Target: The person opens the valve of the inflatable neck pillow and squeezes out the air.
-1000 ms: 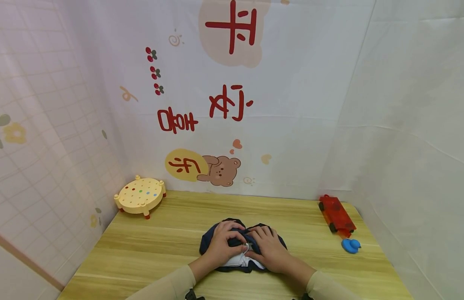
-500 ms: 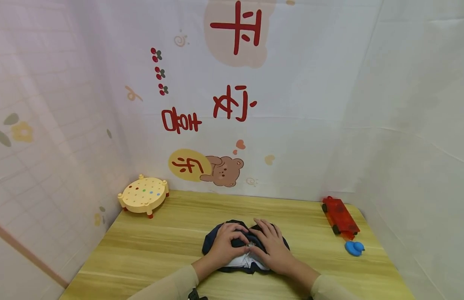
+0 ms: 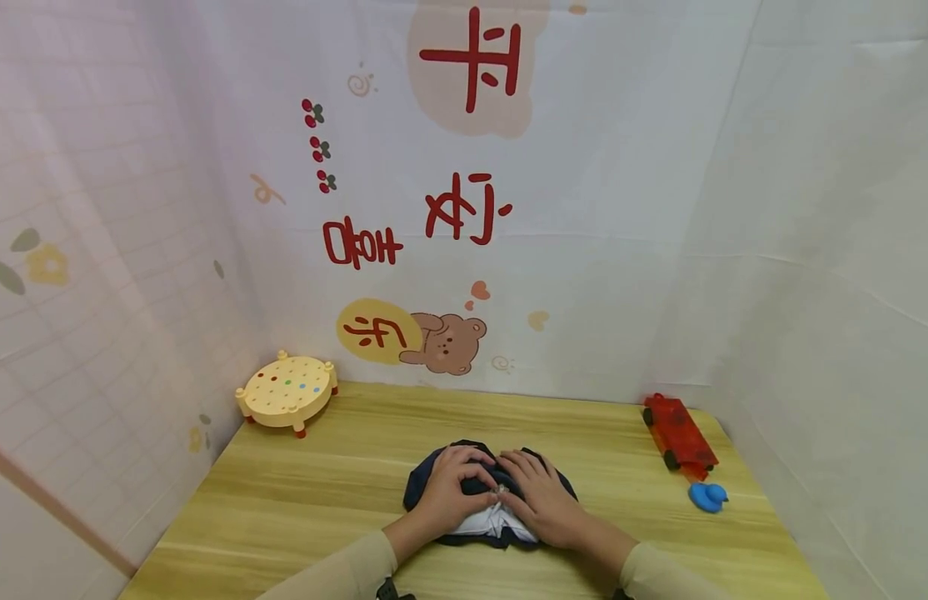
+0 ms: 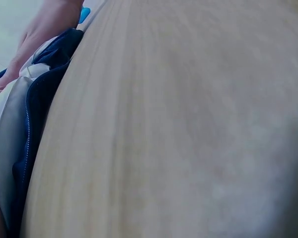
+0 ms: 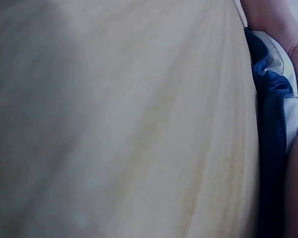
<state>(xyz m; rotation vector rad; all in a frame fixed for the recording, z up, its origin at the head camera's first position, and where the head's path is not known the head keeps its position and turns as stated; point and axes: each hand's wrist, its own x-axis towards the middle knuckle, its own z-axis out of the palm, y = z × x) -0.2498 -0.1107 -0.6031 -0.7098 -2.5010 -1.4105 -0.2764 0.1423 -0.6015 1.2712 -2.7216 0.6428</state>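
Since half a second ago the right hand (image 3: pixel 542 502) has pulled its fingers in slightly toward the middle of the dark-blue garment (image 3: pixel 434 473); the left hand (image 3: pixel 447 492) and everything else look unchanged.

Head view: both hands lie on the bundled dark-blue garment with white lining, at the near centre of the wooden table (image 3: pixel 299 500). Left fingers are curled and grip the fabric; right thumb and fingers pinch it at the small metal zipper pull (image 3: pixel 499 490) between the hands. A yellow dotted toy stool (image 3: pixel 287 390) stands in the far left corner, a red toy truck (image 3: pixel 678 433) at the right edge with a blue rubber duck (image 3: pixel 707 497) just beside it.

Left wrist view: blurred tabletop, with the garment's blue edge and pale lining (image 4: pixel 10 139) along the left side and part of the other hand above it.

Right wrist view: blurred tabletop; blue fabric with a zipper seam (image 5: pixel 274 114) at the right edge, skin around it. Grip not readable here.
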